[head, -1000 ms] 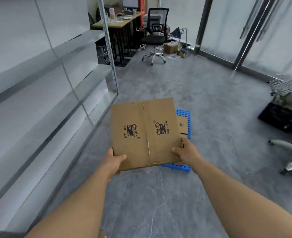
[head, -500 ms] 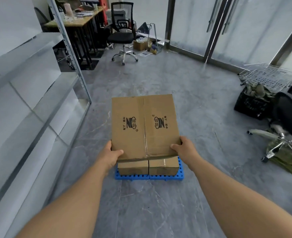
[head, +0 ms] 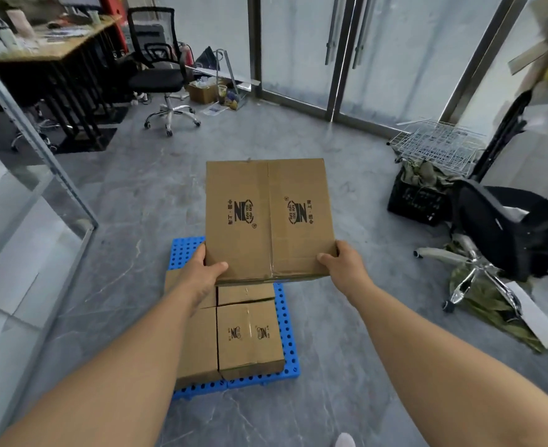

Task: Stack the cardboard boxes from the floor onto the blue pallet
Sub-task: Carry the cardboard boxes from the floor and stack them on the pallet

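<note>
Item: cardboard box [head: 269,217], printed top up, held in the air over the far half of the blue pallet [head: 287,330]. Left hand [head: 203,274] grips its near-left corner, thumb on top; right hand [head: 342,261] grips its near-right corner likewise. Stacked boxes [head: 250,338] sit on the pallet at 6 o'clock of the held box. Office chair [head: 160,69] at 11 o'clock, black crate [head: 416,201] at 3 o'clock.

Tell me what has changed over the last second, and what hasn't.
The person has carried the held cardboard box up to the blue pallet, which a second ago lay farther ahead and now sits just below. More of the boxes on the pallet now show under it. Nothing was let go: the left hand and right hand still grip its near corners.
</note>
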A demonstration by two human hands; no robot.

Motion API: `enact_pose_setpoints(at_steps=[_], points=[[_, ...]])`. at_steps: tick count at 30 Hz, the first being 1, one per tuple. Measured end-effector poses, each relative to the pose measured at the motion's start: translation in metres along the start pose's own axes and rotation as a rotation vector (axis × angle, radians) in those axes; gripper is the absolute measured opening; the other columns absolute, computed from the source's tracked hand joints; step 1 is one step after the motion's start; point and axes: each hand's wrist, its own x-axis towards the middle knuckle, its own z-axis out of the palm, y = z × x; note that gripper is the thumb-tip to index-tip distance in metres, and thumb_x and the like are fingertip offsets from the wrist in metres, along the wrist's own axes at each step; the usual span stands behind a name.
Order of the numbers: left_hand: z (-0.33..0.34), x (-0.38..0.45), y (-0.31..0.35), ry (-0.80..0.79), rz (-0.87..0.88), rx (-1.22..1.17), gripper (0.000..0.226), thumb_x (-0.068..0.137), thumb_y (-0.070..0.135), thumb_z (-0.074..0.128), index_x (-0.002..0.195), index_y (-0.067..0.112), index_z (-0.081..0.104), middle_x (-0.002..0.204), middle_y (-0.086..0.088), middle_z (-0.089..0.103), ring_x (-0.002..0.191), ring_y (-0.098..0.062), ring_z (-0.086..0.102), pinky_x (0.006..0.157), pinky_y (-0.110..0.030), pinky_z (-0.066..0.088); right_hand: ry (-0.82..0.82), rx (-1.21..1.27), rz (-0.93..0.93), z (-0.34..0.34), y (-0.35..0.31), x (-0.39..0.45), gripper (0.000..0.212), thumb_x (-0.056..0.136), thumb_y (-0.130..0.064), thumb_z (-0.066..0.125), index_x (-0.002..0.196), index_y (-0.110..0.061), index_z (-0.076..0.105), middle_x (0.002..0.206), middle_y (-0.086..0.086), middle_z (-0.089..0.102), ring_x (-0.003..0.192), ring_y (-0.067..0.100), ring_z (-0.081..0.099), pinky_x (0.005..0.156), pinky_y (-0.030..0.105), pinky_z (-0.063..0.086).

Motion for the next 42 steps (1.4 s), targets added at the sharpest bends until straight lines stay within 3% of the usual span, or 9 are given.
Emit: enact_pose_setpoints(at_steps=[3,8,11,15,21,27,34,37,42], points=[[0.046,0.030,0.029,0.010,-0.008,0.000,0.053,0.091,0.016,0.054,0.140,0.024,0.035,0.130,-0.002,0.052,0.108,-0.019,0.051,0.099,-0.038,0.040,-0.021,-0.028,0.002,-0.040,0.003,0.049,0.027,0.092,-0.022,0.052,0.118,-0.014,0.050,0.106,0.003,0.055,0.092,0.021,0.051,0.074,0.030,0.038],[0.099,0.080,0.062,0.065,-0.050,-0.005,0.063,0.092,0.018,0.054,0.146,0.026,0.023,0.140,0.000,0.043,0.122,-0.023,0.046,0.107,-0.047,0.035,-0.080,-0.066,-0.030,-0.089,0.002,0.122,0.022,0.092,-0.021,0.050,0.113,-0.013,0.050,0.097,0.000,0.053,0.081,0.016,0.050,0.064,0.028,0.038],[0.117,0.104,0.069,0.103,-0.049,-0.005,0.063,0.091,0.019,0.055,0.146,0.028,0.024,0.124,0.010,0.043,0.116,-0.020,0.047,0.106,-0.044,0.036,-0.106,-0.065,-0.045,-0.097,0.001,0.159,0.019,0.093,-0.020,0.050,0.111,-0.013,0.051,0.089,-0.004,0.051,0.072,0.009,0.047,0.054,0.023,0.034],[0.127,0.138,0.075,0.136,-0.037,0.015,0.060,0.091,0.020,0.055,0.143,0.029,0.028,0.111,0.014,0.043,0.107,-0.016,0.048,0.102,-0.041,0.040,-0.139,-0.040,-0.051,-0.092,0.001,0.201,0.021,0.093,-0.019,0.050,0.113,-0.014,0.052,0.098,0.000,0.055,0.075,0.010,0.049,0.053,0.022,0.034],[0.134,0.219,0.077,0.190,-0.077,-0.029,0.055,0.090,0.018,0.055,0.140,0.027,0.035,0.128,0.002,0.051,0.115,-0.022,0.053,0.103,-0.047,0.041,-0.194,-0.029,-0.049,-0.071,-0.011,0.289,0.024,0.093,-0.017,0.050,0.116,-0.013,0.051,0.089,-0.007,0.051,0.078,0.011,0.049,0.062,0.024,0.036],[0.129,0.301,0.078,0.281,-0.177,-0.139,0.063,0.090,0.019,0.055,0.144,0.031,0.026,0.134,0.006,0.047,0.116,-0.015,0.050,0.104,-0.042,0.039,-0.275,-0.101,-0.050,-0.027,-0.036,0.385,0.031,0.093,-0.017,0.050,0.124,-0.015,0.048,0.103,-0.002,0.054,0.083,0.012,0.051,0.058,0.020,0.036],[0.121,0.368,0.080,0.395,-0.293,-0.150,0.064,0.091,0.023,0.054,0.146,0.031,0.022,0.146,0.002,0.038,0.127,-0.020,0.042,0.108,-0.047,0.034,-0.450,-0.175,-0.089,0.018,-0.068,0.486,0.035,0.093,-0.018,0.051,0.128,-0.016,0.047,0.107,-0.004,0.053,0.098,0.017,0.051,0.080,0.031,0.041],[0.126,0.390,0.084,0.478,-0.315,-0.167,0.066,0.092,0.021,0.054,0.147,0.030,0.020,0.149,0.002,0.033,0.129,-0.021,0.041,0.108,-0.046,0.034,-0.509,-0.196,-0.128,0.034,-0.079,0.527,0.036,0.092,-0.015,0.052,0.127,-0.015,0.048,0.104,-0.005,0.053,0.097,0.017,0.052,0.078,0.030,0.040],[0.136,0.427,0.084,0.589,-0.366,-0.241,0.065,0.093,0.019,0.051,0.148,0.031,0.018,0.145,0.005,0.035,0.129,-0.021,0.040,0.110,-0.046,0.032,-0.644,-0.234,-0.184,0.066,-0.092,0.595,0.035,0.090,-0.013,0.054,0.124,-0.012,0.049,0.089,-0.011,0.051,0.079,0.008,0.050,0.060,0.020,0.037]])
